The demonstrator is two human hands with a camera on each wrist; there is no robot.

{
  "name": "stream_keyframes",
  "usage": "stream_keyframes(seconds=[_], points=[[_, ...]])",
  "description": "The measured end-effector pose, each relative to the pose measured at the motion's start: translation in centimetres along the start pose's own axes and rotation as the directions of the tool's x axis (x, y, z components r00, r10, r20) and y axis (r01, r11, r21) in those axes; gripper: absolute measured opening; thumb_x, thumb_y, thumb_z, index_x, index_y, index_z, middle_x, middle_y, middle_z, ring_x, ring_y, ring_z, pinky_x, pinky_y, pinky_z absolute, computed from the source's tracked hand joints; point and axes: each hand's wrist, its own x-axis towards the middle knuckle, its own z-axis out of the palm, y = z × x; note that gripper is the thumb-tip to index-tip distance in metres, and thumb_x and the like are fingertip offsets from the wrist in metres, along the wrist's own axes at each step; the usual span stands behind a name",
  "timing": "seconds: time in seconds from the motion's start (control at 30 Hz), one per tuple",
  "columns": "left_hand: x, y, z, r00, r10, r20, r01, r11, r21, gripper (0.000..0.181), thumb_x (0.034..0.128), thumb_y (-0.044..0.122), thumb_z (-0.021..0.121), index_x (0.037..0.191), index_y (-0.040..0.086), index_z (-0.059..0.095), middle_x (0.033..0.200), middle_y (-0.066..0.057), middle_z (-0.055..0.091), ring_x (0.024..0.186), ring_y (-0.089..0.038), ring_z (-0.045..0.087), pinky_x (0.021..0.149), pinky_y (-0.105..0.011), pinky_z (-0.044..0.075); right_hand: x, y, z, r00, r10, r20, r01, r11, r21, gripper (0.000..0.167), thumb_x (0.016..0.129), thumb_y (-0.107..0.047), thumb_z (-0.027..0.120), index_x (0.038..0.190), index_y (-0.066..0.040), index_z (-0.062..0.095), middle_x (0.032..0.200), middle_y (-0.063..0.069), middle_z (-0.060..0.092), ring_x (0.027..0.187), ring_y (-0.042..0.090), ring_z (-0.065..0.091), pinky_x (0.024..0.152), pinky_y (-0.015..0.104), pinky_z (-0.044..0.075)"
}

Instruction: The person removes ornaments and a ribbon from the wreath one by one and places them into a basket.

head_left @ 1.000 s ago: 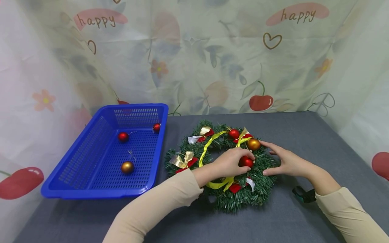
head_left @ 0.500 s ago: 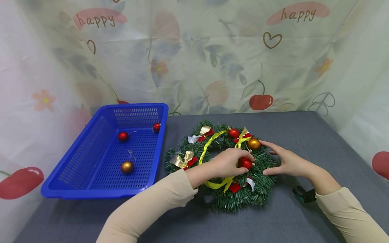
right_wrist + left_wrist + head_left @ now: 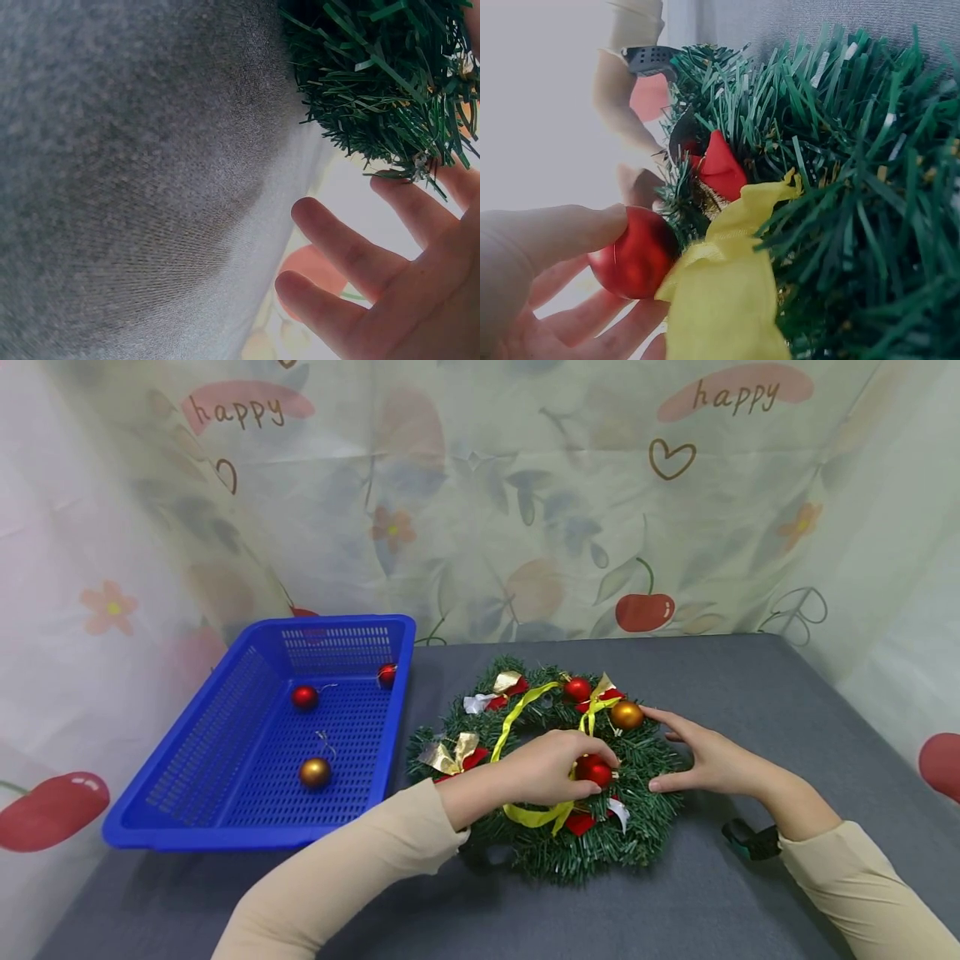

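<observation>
I pinched the red ball in the left hand, right hand spread; clearing the yellow ribbon seemed wise.

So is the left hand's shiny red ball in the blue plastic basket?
Out: the left hand holds the shiny red ball at the green tinsel wreath, to the basket's right.

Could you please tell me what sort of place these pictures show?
It looks like a curtained-off tabletop work area, perhaps for crafts: printed fabric hangs behind and on both sides of a grey table, which bears a blue basket of ornaments and a green wreath.
</observation>
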Motion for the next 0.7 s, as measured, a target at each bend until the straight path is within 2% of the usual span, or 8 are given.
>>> stream_keyframes(seconds=[0.2, 0.43, 0.6, 0.7], points=[[-0.9, -0.1, -0.4, 1.0, -0.003, -0.002, 0.003, 1.0, 0.001, 0.032, 0.0901, 0.017, 0.062, 0.122, 0.015, 0.06, 0.125, 0.0, 0.061, 0.09, -0.01, 0.053, 0.073, -0.016, 0.039, 0.0, -0.1, 0.0, 1.0, 0.001, 0.002, -0.001, 1.0, 0.001, 0.097, 0.076, -0.04, 0.075, 0.149, -0.01, 0.018, 0.15, 0.026, 0.023, 0.126, 0.053, 0.038, 0.095, 0.068, 0.034], [-1.8, -0.2, -0.9, 1.0, 0.006, -0.021, -0.006, 1.0, 0.002, 0.034, 0.0905, 0.018, 0.061, 0.124, 0.014, 0.059, 0.127, -0.001, 0.059, 0.106, -0.013, 0.057, 0.081, -0.019, 0.043, 0.0, -0.1, 0.0, 1.0, 0.003, 0.006, -0.003, 1.0, -0.002, 0.097, 0.076, -0.04, 0.074, 0.15, -0.012, 0.017, 0.15, 0.026, 0.023, 0.126, 0.053, 0.038, 0.095, 0.068, 0.034], [-2.6, -0.3, -1.2, 0.999, 0.018, -0.033, -0.019, 0.999, -0.033, 0.034, 0.0906, 0.017, 0.061, 0.124, 0.013, 0.058, 0.125, -0.002, 0.06, 0.102, -0.014, 0.057, 0.081, -0.021, 0.045, 0.0, 0.0, 0.0, 1.0, 0.004, 0.005, -0.004, 1.0, -0.004, 0.098, 0.076, -0.041, 0.074, 0.15, -0.012, 0.017, 0.151, 0.026, 0.022, 0.126, 0.053, 0.038, 0.095, 0.067, 0.035], [-3.2, -0.2, -1.4, 0.999, 0.023, -0.035, -0.025, 0.999, -0.049, 0.035, 0.0909, 0.018, 0.061, 0.125, 0.013, 0.056, 0.125, -0.003, 0.059, 0.105, -0.015, 0.056, 0.085, -0.022, 0.045, 0.0, 0.0, 0.0, 1.0, 0.002, 0.004, -0.002, 1.0, -0.003, 0.098, 0.076, -0.041, 0.074, 0.15, -0.012, 0.017, 0.15, 0.026, 0.022, 0.126, 0.053, 0.038, 0.095, 0.067, 0.035]])
